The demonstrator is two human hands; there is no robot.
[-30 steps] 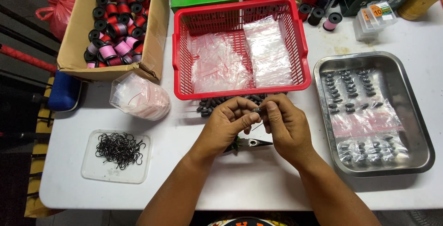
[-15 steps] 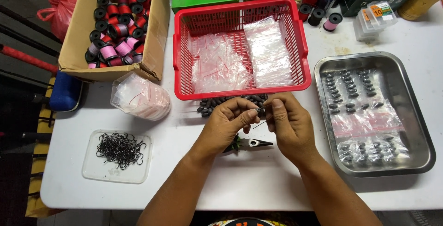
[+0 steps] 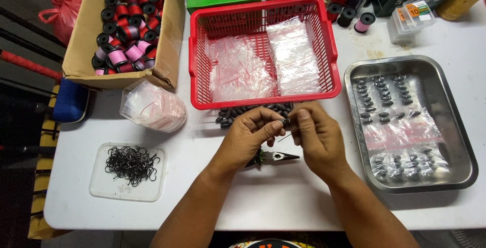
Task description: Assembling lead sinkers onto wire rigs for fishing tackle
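Note:
My left hand [image 3: 250,136] and my right hand [image 3: 316,136] meet above the white table [image 3: 283,202], fingertips pinched together. Between them is a small dark oval sinker [image 3: 284,122] with a thin wire [image 3: 284,137] sticking down from it. The left fingers pinch the sinker, and the right fingers pinch the wire right beside it. A heap of the same dark sinkers [image 3: 248,112] lies just beyond the hands, against the red basket [image 3: 331,60]. Small pliers [image 3: 276,156] lie on the table under the hands.
Clear zip bags [image 3: 263,65] fill the red basket. A steel tray [image 3: 458,126] at the right holds bagged sinkers. A cardboard box of thread spools [image 3: 124,27] stands far left, a bag bundle [image 3: 152,107] below it, a clear lid of black hooks [image 3: 129,167] near left.
The hands have stayed in the same spot; only the fingers have shifted slightly around the sinker and wire.

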